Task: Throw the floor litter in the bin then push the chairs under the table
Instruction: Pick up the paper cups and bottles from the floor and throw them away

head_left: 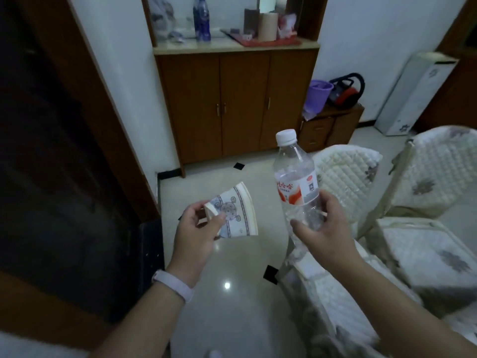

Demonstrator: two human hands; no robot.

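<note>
My left hand (198,228) pinches a crushed paper cup (237,210) with a blue pattern, held above the pale tiled floor (227,254). My right hand (325,228) grips the lower part of an empty clear plastic bottle (296,182) with a white cap and a red-and-white label, standing upright. Several chairs with quilted cream covers stand on the right: one chair back (348,177) just behind the bottle, another chair (436,177) further right, a third chair (335,293) under my right forearm. No bin or table is in view.
A brown wooden cabinet (240,104) stands against the far wall with a bottle and clutter on top. A low side cabinet (330,127) carries a purple bucket (318,95). A dark doorway (51,151) is on the left. A white box (413,96) leans at the far right.
</note>
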